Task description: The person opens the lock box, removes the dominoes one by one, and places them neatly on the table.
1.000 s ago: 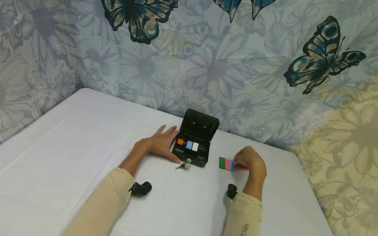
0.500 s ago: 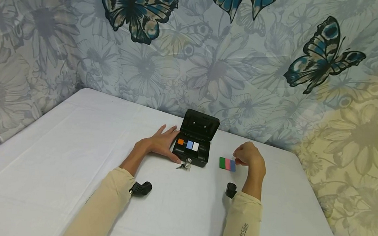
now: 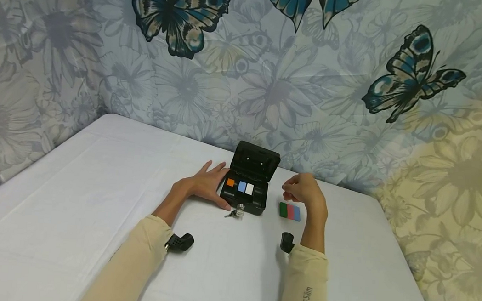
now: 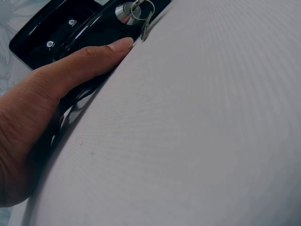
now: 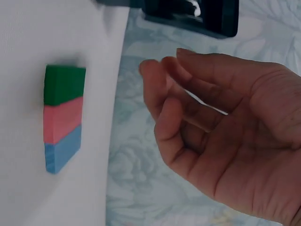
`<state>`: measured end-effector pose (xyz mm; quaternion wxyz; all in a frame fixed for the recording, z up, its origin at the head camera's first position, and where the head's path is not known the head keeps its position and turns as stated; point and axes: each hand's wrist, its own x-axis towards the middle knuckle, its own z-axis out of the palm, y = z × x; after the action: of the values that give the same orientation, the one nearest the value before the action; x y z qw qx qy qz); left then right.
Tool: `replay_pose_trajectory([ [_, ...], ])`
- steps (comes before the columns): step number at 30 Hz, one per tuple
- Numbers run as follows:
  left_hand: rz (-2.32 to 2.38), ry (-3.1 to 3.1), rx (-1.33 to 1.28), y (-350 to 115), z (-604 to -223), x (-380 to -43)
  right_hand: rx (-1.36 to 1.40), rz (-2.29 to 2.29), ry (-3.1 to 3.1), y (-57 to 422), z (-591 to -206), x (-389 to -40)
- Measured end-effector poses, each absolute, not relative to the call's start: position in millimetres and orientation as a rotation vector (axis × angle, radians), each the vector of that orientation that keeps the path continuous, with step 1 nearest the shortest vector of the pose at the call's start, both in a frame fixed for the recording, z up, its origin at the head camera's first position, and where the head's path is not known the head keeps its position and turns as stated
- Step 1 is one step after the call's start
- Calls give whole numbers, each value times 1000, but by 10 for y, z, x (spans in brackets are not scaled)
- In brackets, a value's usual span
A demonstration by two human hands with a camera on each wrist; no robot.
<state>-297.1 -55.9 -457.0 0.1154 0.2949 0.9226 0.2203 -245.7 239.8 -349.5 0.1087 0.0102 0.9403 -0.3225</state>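
Observation:
A black cash box [image 3: 241, 207] stands with its lid [image 3: 255, 160] raised. In its tray sit an orange block [image 3: 230, 182], a light blue block [image 3: 242, 187] and a white block [image 3: 249, 189]. My left hand [image 3: 205, 185] rests against the box's left side, fingers spread and straight, thumb along the front. Right of the box, green [image 3: 283, 209], pink [image 3: 290, 212] and blue [image 3: 297, 213] blocks lie side by side in a row. Just behind that row hovers my right hand [image 5: 225, 122], fingers loosely bent, with nothing seen between them.
Keys [image 3: 232, 213] on a ring hang from the lock [image 4: 126, 13] at the box front. White cloth [image 3: 98, 183] covers the table. Directly behind its far edge is a flower-and-butterfly wall covering [image 3: 277, 93].
The right hand has lifted off the blue block and shifted left and back, above the row. The left hand and the box stay in place.

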Motion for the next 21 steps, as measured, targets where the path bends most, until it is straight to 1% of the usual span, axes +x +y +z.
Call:
replay_pose_trajectory([
  [6,670,2698,867,-553,-4562,-2975,-41,-1029,2807,2135,-3517,-2526],
  [12,683,2703,865,-548,-4560,-2980,-101,-991,2858,1716,-3543,-2527],
  [21,722,2684,899,-545,-4578,-2975,-79,-923,2959,1199,-3683,-2470],
])
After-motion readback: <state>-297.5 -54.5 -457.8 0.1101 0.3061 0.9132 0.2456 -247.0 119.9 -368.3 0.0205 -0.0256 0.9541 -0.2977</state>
